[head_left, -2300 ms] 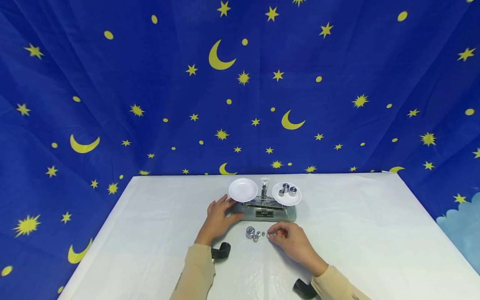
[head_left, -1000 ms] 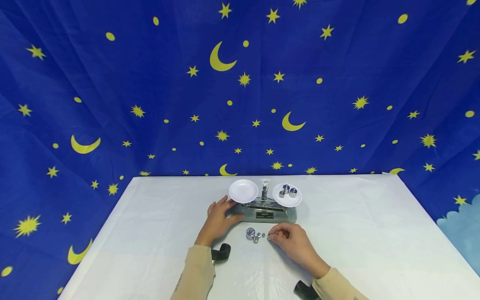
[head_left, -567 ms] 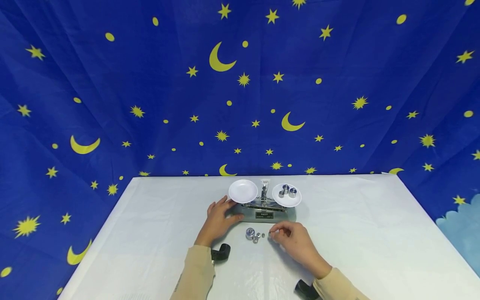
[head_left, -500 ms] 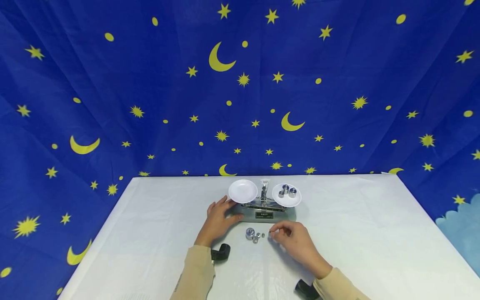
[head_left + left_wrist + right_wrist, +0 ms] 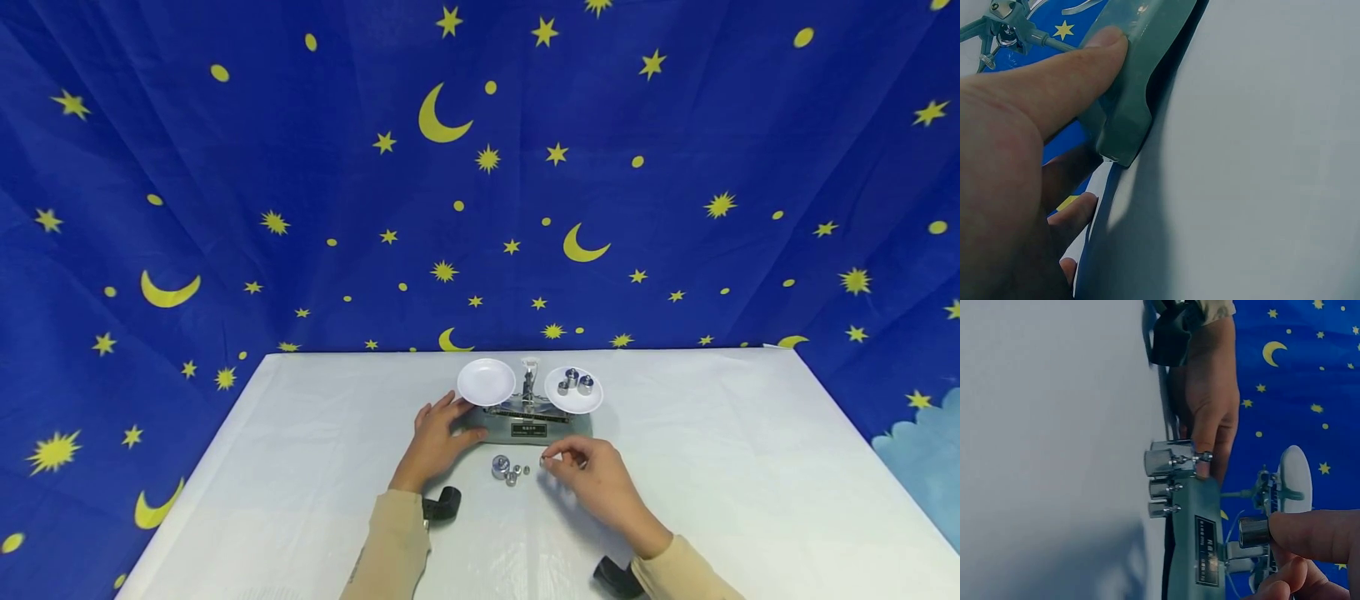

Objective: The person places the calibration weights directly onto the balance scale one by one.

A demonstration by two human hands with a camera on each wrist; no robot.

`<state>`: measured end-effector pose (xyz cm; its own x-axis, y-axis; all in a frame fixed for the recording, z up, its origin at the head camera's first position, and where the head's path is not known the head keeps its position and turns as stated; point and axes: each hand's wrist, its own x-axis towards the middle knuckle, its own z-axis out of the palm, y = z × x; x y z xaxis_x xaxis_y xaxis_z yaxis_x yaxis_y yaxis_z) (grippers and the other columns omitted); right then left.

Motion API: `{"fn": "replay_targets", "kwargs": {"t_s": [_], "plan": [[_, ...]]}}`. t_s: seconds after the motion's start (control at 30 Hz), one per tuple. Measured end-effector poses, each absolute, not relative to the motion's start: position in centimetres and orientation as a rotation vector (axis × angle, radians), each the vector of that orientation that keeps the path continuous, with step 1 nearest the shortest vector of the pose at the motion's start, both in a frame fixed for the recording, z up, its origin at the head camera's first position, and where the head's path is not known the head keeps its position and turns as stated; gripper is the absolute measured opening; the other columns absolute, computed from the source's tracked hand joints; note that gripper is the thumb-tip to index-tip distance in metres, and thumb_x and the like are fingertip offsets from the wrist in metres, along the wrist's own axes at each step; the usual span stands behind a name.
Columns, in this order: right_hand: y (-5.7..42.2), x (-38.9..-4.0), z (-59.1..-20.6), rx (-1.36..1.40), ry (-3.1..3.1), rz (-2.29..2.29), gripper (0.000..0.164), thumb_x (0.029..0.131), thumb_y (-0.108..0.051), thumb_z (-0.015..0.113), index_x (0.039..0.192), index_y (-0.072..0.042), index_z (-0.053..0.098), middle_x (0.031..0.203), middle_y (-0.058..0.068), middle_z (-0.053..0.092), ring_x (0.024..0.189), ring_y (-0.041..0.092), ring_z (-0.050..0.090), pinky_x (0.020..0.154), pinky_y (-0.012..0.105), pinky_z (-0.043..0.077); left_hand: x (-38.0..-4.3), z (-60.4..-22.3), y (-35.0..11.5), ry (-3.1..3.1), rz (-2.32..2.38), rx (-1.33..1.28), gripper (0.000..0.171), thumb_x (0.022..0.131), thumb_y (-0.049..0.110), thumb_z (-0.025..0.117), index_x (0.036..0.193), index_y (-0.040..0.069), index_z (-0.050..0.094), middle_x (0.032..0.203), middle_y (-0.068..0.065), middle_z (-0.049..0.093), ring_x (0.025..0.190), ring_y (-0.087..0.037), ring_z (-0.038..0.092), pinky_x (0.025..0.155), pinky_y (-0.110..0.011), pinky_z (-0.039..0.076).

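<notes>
A balance scale (image 5: 562, 430) with a grey-green base stands in the middle of the table. My left hand (image 5: 435, 442) grips its left end, thumb (image 5: 1094, 59) on the base and fingers behind. Between thumb and forefinger, my right hand (image 5: 596, 482) pinches a small metal weight (image 5: 1254, 532), raised in front of the scale. Three metal weights (image 5: 586, 384) sit on the right pan (image 5: 573, 406), while the left pan (image 5: 486, 382) is bare. Several more weights, the largest (image 5: 501, 467) at the left, stand in front of the base.
White sheeting covers the table (image 5: 750, 467). A blue curtain (image 5: 675, 108) with yellow stars and moons hangs behind and at both sides. A black wrist mount (image 5: 444, 502) sticks out by the left sleeve and another (image 5: 617, 577) by the right.
My right hand has lifted the pinched weight off the table beside the others, moving it slightly up and to the right. The left hand and the scale stay in place.
</notes>
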<state>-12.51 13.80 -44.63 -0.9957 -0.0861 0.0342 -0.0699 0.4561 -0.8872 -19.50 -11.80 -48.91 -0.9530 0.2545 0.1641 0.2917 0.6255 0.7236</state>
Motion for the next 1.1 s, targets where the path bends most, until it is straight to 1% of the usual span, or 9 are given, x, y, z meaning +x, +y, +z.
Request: {"fn": "replay_targets", "kwargs": {"t_s": [0.17,0.7,1.1], "plan": [[14.0,-12.6,-44.3,-0.13,2.681,-1.609,0.008,0.082,-0.007,0.079,0.087,-0.014,0.076,0.07,-0.003,0.054,0.067,0.012,0.052,0.061,0.023,0.044,-19.5,-48.9,-11.8,-2.788,-1.248,-0.474,0.056,0.087,0.033,0.077,0.134,0.005,0.063,0.14,-0.012,0.06,0.144,-0.04,0.037,0.117,-0.066,0.01],[14.4,-12.5,-43.3,-0.158,2.716,-1.629,0.007,0.084,-0.01,0.079,0.088,-0.015,0.077,0.07,-0.003,0.054,0.069,0.013,0.052,0.063,0.024,0.044,-19.6,-48.9,-11.7,-2.795,-1.235,-0.465,0.056,0.088,0.031,0.077,0.135,0.005,0.063,0.14,-0.012,0.06,0.144,-0.039,0.036,0.117,-0.065,0.011],[14.6,-12.5,-42.6,-0.144,2.709,-1.669,0.006,0.084,-0.009,0.079,0.089,-0.012,0.077,0.071,-0.002,0.056,0.072,0.014,0.053,0.065,0.023,0.044,-19.6,-48.9,-11.7,-2.793,-1.236,-0.469,0.056,0.088,0.031,0.077,0.135,0.004,0.063,0.14,-0.013,0.06,0.144,-0.039,0.037,0.117,-0.065,0.011]]}}
